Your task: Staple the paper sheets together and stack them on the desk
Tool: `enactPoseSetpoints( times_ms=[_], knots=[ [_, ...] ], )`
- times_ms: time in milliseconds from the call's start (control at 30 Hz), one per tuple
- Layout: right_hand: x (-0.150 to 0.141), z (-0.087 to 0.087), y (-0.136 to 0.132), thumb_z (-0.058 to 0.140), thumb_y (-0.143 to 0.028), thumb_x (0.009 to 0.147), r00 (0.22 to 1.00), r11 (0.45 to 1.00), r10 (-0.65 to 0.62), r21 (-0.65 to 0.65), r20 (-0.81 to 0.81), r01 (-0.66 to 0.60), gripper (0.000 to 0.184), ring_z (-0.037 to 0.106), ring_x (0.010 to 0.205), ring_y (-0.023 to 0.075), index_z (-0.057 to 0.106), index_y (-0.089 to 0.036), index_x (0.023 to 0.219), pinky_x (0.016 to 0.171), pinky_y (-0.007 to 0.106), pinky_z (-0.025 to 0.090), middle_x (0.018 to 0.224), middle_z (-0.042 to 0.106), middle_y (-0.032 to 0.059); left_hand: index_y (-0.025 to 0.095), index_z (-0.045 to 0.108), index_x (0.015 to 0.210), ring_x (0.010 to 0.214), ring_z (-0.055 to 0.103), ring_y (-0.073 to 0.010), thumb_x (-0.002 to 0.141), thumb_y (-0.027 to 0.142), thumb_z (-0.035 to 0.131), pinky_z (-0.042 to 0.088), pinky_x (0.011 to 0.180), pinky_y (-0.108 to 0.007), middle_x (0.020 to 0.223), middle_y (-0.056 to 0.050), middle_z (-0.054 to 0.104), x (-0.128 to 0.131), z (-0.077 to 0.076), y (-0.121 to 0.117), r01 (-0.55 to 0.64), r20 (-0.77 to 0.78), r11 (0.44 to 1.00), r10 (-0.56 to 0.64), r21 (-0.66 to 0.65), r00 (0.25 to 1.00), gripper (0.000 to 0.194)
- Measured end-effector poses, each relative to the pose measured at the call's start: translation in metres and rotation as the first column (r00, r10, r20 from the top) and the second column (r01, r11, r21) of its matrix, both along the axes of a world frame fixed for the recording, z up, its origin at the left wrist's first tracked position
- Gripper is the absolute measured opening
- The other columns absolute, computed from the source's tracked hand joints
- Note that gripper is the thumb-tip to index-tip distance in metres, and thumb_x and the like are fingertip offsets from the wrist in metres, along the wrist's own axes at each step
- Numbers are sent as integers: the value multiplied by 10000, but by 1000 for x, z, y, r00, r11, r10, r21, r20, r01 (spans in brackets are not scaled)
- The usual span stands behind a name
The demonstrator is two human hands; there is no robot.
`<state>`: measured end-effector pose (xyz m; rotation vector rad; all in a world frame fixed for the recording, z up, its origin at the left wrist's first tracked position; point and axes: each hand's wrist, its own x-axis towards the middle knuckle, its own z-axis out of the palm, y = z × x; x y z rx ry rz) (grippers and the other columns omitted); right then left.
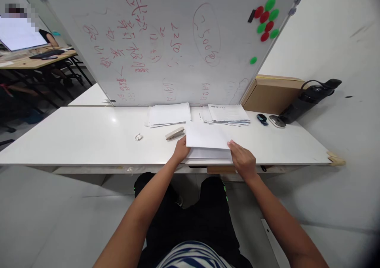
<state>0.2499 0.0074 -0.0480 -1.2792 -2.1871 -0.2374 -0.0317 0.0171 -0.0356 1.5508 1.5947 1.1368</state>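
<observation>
White sheets of paper [208, 136] are held between my two hands at the front of the desk, slightly raised, with more sheets [209, 154] showing beneath them at the edge. My left hand [181, 150] grips their left side, its fingertips hidden behind the paper. At the right front corner, my right hand [242, 157] pinches the sheets with thumb and fingers. A beige stapler [175, 134] lies just left of the paper. Behind are two paper piles, a left stack [170, 113] and a right stack [228, 113] with some print on top.
A whiteboard [184, 74] stands along the desk's [74, 137] back. On the right are a cardboard box [271, 94], a black bottle [310, 99], a mouse [277, 121] and a small dark device [262, 119]. A white ring-shaped item [138, 137] lies left. Another person sits far left behind a monitor [20, 32].
</observation>
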Motion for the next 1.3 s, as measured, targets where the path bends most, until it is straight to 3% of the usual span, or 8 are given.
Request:
enactPoseSetpoints(
  times_ms=[133,267,500,867,1100,1200,1267,1300],
  knots=[
    [8,-23,-24,335,-191,952,999,1000,-26,-4,-42,26,399,568,1182,200,591,-218,1256,987,343,462,1291,591,69,181,633,860,892,582,-215,890,338,395,453,777,-295,917,-39,683,0,0,-1,1,66,1000,1,-29,998,286],
    [14,-35,-33,339,-194,948,994,998,-59,-13,-89,58,400,545,1209,206,596,-219,1254,1012,358,462,1292,591,68,175,602,796,827,572,-196,887,380,390,443,733,-288,859,-33,663,-1,-1,-1,-8,135,999,14,-51,991,309],
    [19,-41,-41,360,-198,942,988,997,-81,-11,-135,80,398,520,1235,219,589,-236,1265,1014,367,472,1329,560,64,154,609,744,683,550,-172,796,512,549,429,620,-275,714,-19,616,-5,-8,2,47,244,997,-29,-68,969,367],
    [18,-63,-59,452,-117,905,974,992,-38,109,-223,64,414,487,1267,231,567,-217,1289,1060,373,430,1394,496,83,126,670,832,693,582,-180,729,569,647,417,572,-252,791,-55,663,-2,-2,-1,103,309,990,-70,-92,948,455],
    [-1,-63,-70,457,-189,907,935,994,-104,-21,-339,103,373,371,1350,270,591,-211,1254,1096,504,346,1405,483,88,141,693,874,747,615,-202,737,532,669,447,587,-256,895,-76,696,-2,-2,0,90,267,991,-60,-100,962,415],
    [-10,-57,-80,467,-270,907,863,984,-171,-133,-476,122,333,350,1360,281,633,-210,1190,1105,525,312,1432,449,88,137,696,877,733,619,-198,737,515,677,453,582,-255,882,-76,700,-1,-1,-1,97,256,989,-66,-113,965,404],
    [-16,-54,-85,494,-343,895,716,950,-302,-262,-630,170,325,400,1327,284,655,-205,1142,1086,504,350,1429,450,96,132,693,887,716,621,-197,730,514,682,460,577,-259,869,-77,701,-1,0,-1,106,266,985,-66,-138,962,413],
    [-19,-52,-85,518,-382,880,596,921,-381,-347,-707,176,347,440,1297,285,646,-203,1148,1062,494,385,1417,463,104,129,690,887,709,623,-198,725,517,683,462,574,-262,861,-79,701,-1,1,-2,114,273,982,-70,-152,960,421]
  ],
)
